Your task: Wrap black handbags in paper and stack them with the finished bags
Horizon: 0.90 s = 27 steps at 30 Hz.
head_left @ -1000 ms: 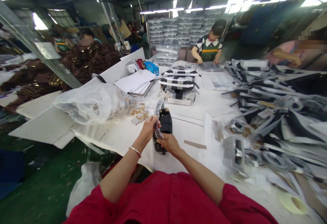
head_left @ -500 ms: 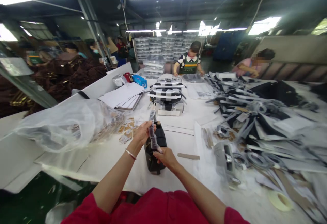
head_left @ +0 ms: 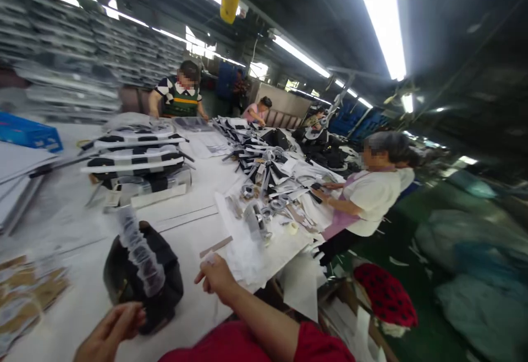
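A small black bag [head_left: 165,282] stands on the white table [head_left: 193,224] in front of me, and a strap wrapped in clear bubble plastic [head_left: 138,249] rises from its top. My left hand [head_left: 111,329] is low at the bag's near side, fingers stretched towards it, holding nothing. To the right of the bag, my right hand [head_left: 214,277] hovers over the table with its fingers loosely spread and empty, close to crumpled white sheets [head_left: 247,254] and a cardboard strip [head_left: 216,246].
A stack of black-and-white striped pieces [head_left: 136,155] lies beyond the bag, with a blue box [head_left: 28,133] at far left. Heaped dark and white parts [head_left: 264,169] cover the table's right side. A person in a white top [head_left: 371,197] works at the right edge; another in a striped shirt [head_left: 179,95] is at the far end.
Both hands have let go of the plastic-wrapped strap and drawn apart. The view has swung to the right and closer to the bag, so the right-hand aisle and a co-worker now show.
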Each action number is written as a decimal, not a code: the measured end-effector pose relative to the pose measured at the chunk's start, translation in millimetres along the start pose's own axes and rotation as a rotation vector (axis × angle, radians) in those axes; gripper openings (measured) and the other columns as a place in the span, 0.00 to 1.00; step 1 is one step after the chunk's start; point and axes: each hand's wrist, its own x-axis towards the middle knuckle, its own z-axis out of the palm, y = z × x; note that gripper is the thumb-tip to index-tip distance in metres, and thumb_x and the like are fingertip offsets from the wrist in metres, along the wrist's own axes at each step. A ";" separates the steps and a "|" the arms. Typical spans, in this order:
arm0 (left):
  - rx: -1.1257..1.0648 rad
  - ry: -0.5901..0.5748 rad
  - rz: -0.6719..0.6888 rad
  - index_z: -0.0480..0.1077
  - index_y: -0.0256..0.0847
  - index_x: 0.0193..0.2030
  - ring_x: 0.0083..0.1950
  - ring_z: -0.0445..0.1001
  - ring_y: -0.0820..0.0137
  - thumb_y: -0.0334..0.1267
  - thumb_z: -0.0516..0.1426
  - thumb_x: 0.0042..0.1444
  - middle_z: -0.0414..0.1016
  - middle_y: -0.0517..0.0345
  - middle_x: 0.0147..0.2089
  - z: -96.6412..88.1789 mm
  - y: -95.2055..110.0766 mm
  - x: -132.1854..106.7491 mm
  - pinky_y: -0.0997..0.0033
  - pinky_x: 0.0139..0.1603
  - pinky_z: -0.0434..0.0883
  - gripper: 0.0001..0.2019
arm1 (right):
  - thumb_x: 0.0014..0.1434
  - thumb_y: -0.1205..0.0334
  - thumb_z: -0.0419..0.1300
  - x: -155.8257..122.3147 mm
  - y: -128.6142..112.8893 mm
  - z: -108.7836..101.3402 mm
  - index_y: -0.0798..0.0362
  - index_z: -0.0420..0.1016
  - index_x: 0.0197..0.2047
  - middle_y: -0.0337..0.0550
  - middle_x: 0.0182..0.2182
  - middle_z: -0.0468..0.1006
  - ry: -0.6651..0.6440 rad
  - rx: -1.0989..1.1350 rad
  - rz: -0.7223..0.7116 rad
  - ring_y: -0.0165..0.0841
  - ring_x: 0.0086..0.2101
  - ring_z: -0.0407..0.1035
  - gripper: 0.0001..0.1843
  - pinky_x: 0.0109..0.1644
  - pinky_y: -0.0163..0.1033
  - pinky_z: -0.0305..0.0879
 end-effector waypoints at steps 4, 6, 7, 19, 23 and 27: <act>-0.029 -0.387 0.023 0.74 0.46 0.41 0.40 0.80 0.53 0.67 0.63 0.35 0.81 0.54 0.40 20.9 1.6 -10.2 0.59 0.38 0.79 0.32 | 0.46 0.59 0.64 -32.1 6.4 -2.7 0.55 0.73 0.29 0.35 0.23 0.76 -0.169 -0.090 0.046 0.23 0.17 0.63 0.08 0.18 0.29 0.51; -0.025 -0.453 0.096 0.71 0.44 0.50 0.39 0.80 0.57 0.64 0.64 0.39 0.80 0.53 0.44 29.9 9.1 -10.2 0.63 0.38 0.78 0.35 | 0.44 0.58 0.66 -46.5 11.4 3.5 0.54 0.77 0.28 0.35 0.23 0.75 -0.290 -0.157 0.045 0.24 0.19 0.66 0.08 0.21 0.30 0.56; 0.011 -0.501 0.130 0.71 0.44 0.51 0.38 0.79 0.58 0.63 0.64 0.40 0.80 0.53 0.43 32.9 12.6 -9.7 0.64 0.38 0.78 0.35 | 0.44 0.58 0.66 -52.1 14.0 7.4 0.53 0.79 0.28 0.34 0.23 0.75 -0.329 -0.175 0.044 0.25 0.20 0.67 0.08 0.23 0.30 0.57; 0.577 -0.511 0.512 0.71 0.42 0.32 0.35 0.73 0.66 0.44 0.52 0.58 0.75 0.58 0.33 6.5 17.3 -23.3 0.71 0.38 0.67 0.10 | 0.36 0.54 0.72 -53.5 27.1 28.5 0.53 0.77 0.40 0.34 0.23 0.76 -0.254 -0.136 0.015 0.28 0.23 0.68 0.26 0.29 0.35 0.62; 0.598 -0.490 0.509 0.70 0.42 0.33 0.38 0.72 0.67 0.38 0.54 0.58 0.74 0.56 0.35 -8.2 22.6 -28.0 0.70 0.40 0.65 0.05 | 0.36 0.53 0.73 -43.3 27.0 41.4 0.52 0.77 0.29 0.34 0.25 0.76 -0.268 -0.184 -0.109 0.28 0.27 0.66 0.17 0.35 0.36 0.61; 0.232 -0.339 0.287 0.68 0.42 0.39 0.38 0.71 0.68 0.40 0.58 0.55 0.73 0.57 0.36 -16.7 12.9 -23.7 0.70 0.40 0.66 0.08 | 0.39 0.49 0.72 -36.4 23.6 56.6 0.54 0.76 0.26 0.34 0.21 0.74 -0.257 -0.044 -0.014 0.28 0.24 0.63 0.18 0.32 0.35 0.59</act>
